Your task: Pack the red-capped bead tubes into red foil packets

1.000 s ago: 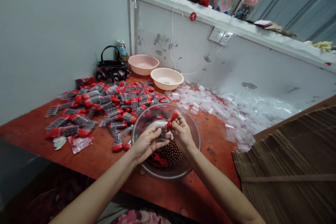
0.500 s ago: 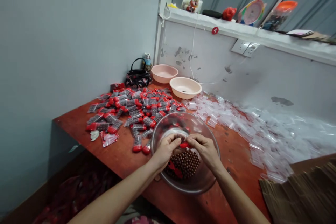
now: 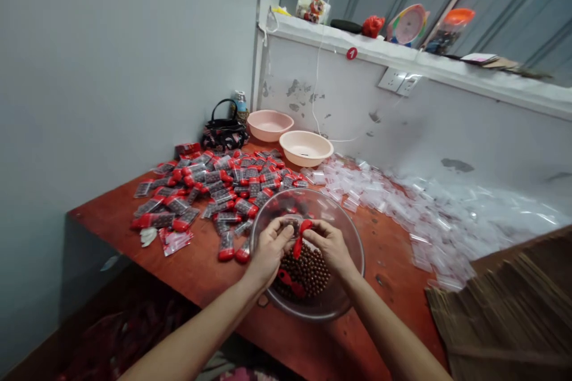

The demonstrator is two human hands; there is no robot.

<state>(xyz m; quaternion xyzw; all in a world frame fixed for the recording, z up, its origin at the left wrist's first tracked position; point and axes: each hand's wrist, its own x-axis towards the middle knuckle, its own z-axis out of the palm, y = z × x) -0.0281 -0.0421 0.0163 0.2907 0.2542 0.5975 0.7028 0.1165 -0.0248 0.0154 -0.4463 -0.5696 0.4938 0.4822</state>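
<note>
My left hand [image 3: 271, 248] is closed around a small clear plastic case [image 3: 292, 223] with brown balls inside. Fingers of my right hand [image 3: 330, 244] pinch a red elongated piece [image 3: 301, 239] against the case's right side. Both hands are over a large clear bowl [image 3: 353, 286], inside its rim. At the bottom of the bowl lie many shiny brown balls [image 3: 313, 271]. Another red piece [image 3: 290, 283] rests on them, towards the left. Beyond the bowl, to the left, spreads a pile of red-ended clear packs [image 3: 214, 178] filled with dark balls.
Two pink basins [image 3: 270, 125] stand by the back wall, near a black handbag [image 3: 224, 133]. Empty clear plastic cases [image 3: 388, 202] cover the table's right side. Brown cardboard [image 3: 509, 309] sits at the right front. Above runs a shelf [image 3: 339, 40] with several items.
The red piece has turned from lying flat to hanging upright between my hands. My hands have moved slightly left and up in view. The whole view has shifted a little.
</note>
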